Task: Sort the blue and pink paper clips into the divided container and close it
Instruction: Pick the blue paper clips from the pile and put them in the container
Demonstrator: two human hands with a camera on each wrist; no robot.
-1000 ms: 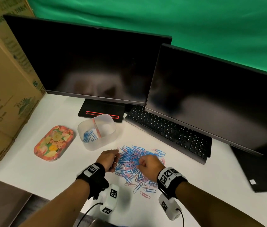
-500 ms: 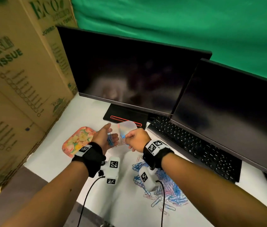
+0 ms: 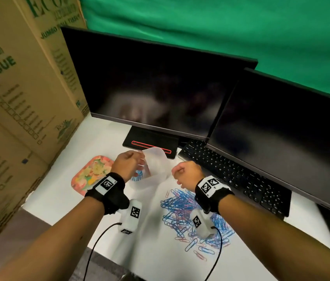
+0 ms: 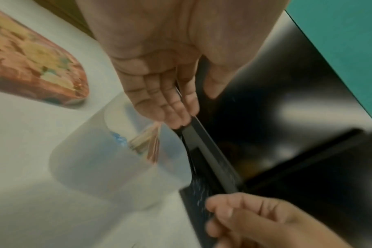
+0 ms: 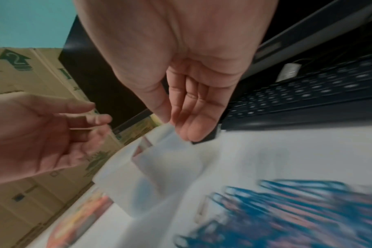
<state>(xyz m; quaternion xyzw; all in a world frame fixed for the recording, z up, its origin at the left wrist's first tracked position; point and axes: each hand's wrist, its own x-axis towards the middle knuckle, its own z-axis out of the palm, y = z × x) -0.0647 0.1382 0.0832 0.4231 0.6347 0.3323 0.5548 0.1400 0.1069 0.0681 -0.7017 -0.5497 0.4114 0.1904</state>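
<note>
1. The left hand (image 3: 128,164) hovers over the near-left rim of the translucent divided container (image 3: 156,169); its fingers hang loosely bent and hold nothing, as the left wrist view shows
2. The right hand (image 3: 187,174) hangs just right of the container, fingers loosely curled with the thumb close to them; no clip can be made out in it
3. The container stands on the white bench (image 3: 62,195) between and just beyond the two hands, open, with a few blue clips (image 3: 136,177) in its left compartment beside the pink divider (image 4: 151,144)
4. The pile of blue and pink paper clips (image 3: 182,211) lies on the bench under the right wrist, nearer the person than the container
5. The floral lid (image 3: 91,173) lies flat left of the left hand, apart from the container
</note>
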